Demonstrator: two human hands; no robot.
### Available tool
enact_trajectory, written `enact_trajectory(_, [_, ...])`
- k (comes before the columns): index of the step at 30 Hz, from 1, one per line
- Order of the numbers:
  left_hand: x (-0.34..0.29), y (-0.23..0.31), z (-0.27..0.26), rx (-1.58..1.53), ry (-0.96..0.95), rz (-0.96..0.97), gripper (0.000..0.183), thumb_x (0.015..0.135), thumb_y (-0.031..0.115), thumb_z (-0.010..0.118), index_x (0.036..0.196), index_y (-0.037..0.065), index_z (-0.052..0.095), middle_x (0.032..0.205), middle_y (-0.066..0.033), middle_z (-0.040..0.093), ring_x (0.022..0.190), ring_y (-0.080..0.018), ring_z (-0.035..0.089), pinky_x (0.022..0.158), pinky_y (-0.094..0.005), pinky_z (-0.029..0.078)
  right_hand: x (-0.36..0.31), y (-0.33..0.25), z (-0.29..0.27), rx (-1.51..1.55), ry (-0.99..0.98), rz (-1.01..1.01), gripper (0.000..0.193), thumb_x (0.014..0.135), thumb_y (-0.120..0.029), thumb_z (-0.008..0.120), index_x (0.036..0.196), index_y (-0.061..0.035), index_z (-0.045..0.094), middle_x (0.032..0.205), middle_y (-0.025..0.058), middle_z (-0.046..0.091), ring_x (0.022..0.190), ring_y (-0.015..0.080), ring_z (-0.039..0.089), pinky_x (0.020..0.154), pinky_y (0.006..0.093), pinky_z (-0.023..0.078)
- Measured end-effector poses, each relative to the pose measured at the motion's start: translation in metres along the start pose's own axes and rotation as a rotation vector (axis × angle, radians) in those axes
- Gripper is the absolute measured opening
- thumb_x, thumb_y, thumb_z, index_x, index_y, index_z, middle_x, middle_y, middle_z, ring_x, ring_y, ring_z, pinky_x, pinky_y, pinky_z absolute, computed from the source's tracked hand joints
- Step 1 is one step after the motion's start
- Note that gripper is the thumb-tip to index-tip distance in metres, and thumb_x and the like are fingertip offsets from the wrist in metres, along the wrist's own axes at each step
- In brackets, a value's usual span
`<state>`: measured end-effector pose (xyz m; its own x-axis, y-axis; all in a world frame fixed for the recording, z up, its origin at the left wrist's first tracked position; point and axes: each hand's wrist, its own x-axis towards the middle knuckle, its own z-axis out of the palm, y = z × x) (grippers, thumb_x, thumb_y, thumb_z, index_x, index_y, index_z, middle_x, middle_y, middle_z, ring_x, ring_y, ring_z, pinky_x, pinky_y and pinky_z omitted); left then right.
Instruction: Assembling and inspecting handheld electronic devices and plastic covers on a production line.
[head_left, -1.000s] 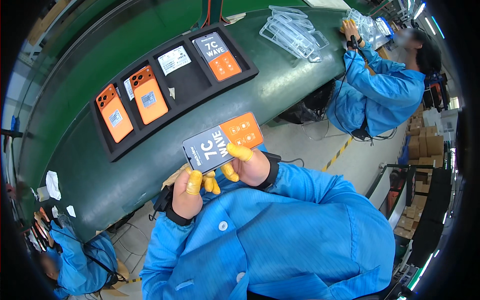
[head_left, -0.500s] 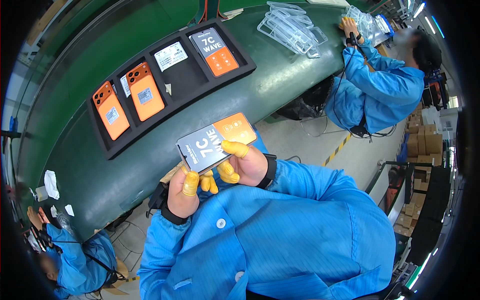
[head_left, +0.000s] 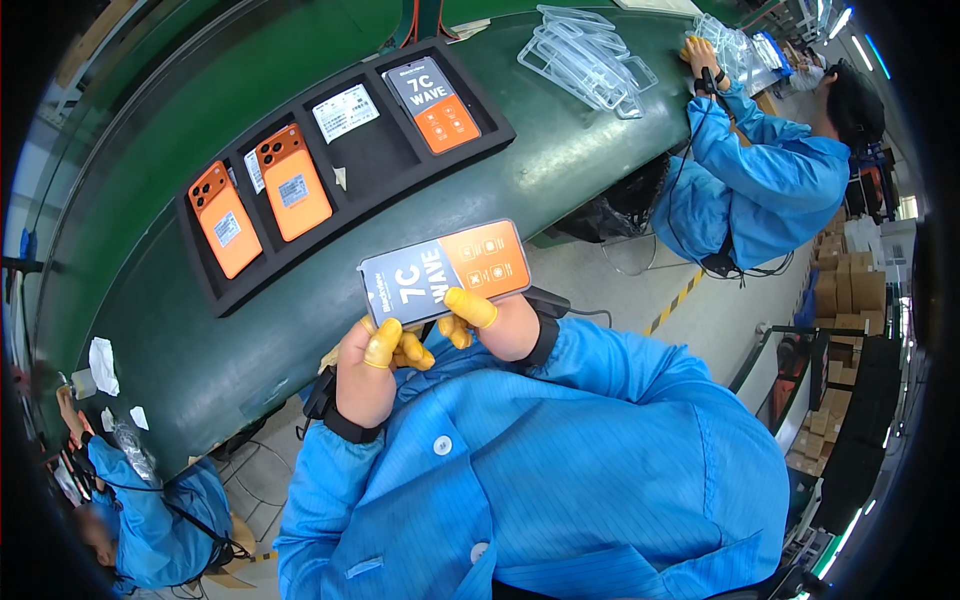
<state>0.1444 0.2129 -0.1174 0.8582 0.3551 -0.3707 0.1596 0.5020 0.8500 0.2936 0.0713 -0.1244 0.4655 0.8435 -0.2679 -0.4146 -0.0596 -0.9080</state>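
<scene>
Between my two hands is a smartphone (head_left: 445, 268), its screen side up, covered with a grey and orange printed film. My left hand (head_left: 382, 352) grips its near left corner, thumb on the front edge. At the near long edge my right hand (head_left: 487, 318) pinches it, thumb on top and fingers beneath. Yellow finger cots cover the fingertips. Beyond them lies a black foam tray (head_left: 385, 185). Two orange phones, back side up, rest in its left slots: one phone (head_left: 226, 220) and another phone (head_left: 293, 182). A film-covered phone (head_left: 432, 103) fills the right slot.
A label sheet (head_left: 345, 113) lies in another tray slot. Clear plastic frames (head_left: 585, 60) are piled on the green table (head_left: 560, 170). A co-worker (head_left: 750, 170) sits at the right, another co-worker (head_left: 170, 520) at the lower left. White paper scraps (head_left: 103, 366) lie at the table's left.
The phone in my hands has shifted slightly right and up and lies flatter toward view, with more of its orange part uncovered. At the lower left the co-worker's hand has moved up.
</scene>
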Motion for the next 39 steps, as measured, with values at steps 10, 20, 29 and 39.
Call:
enact_trajectory(10, [-0.001, 0.008, -0.021, -0.023, 0.067, 0.036, 0.030, 0.103, 0.028, 0.051, 0.106, 0.000, 0.062, 0.079, -0.0061, 0.063, 0.070, -0.0166, 0.063, 0.067, -0.0313, 0.055, -0.003, 0.010, -0.035, 0.347, 0.048, -0.053, 0.031, 0.100, -0.027, 0.055, 0.112, 0.0007, 0.061, 0.096, 0.0106, 0.068, 0.076, 0.0186, 0.064, 0.069, 0.0319, 0.053])
enact_trajectory(20, [0.011, 0.029, -0.035, 0.126, 0.031, -0.047, 0.037, 0.098, 0.033, 0.055, 0.120, 0.002, 0.058, 0.092, -0.0093, 0.066, 0.075, -0.0202, 0.066, 0.069, -0.0335, 0.056, 0.015, 0.017, -0.060, 0.046, -0.071, -0.019, 0.028, 0.101, -0.029, 0.055, 0.096, -0.0029, 0.065, 0.077, 0.0101, 0.069, 0.065, 0.0194, 0.068, 0.059, 0.0323, 0.056])
enact_trajectory(29, [0.009, 0.046, -0.026, -0.037, 0.154, 0.029, 0.045, 0.097, 0.017, 0.057, 0.137, -0.001, 0.047, 0.121, -0.0159, 0.061, 0.106, -0.0271, 0.062, 0.086, -0.0377, 0.052, 0.020, 0.022, -0.051, 0.087, -0.254, 0.100, 0.029, 0.102, -0.032, 0.055, 0.100, -0.0038, 0.064, 0.075, 0.0037, 0.064, 0.062, 0.0129, 0.064, 0.056, 0.0286, 0.053])
enact_trajectory(39, [0.021, 0.044, -0.017, 0.029, 0.390, 0.070, 0.046, 0.087, 0.011, 0.063, 0.129, -0.004, 0.058, 0.124, -0.0163, 0.061, 0.108, -0.0273, 0.058, 0.092, -0.0386, 0.048, 0.023, -0.006, -0.041, -0.103, -0.108, 0.068, 0.027, 0.103, -0.029, 0.050, 0.098, -0.0041, 0.059, 0.066, 0.0068, 0.064, 0.053, 0.0150, 0.063, 0.046, 0.0265, 0.049])
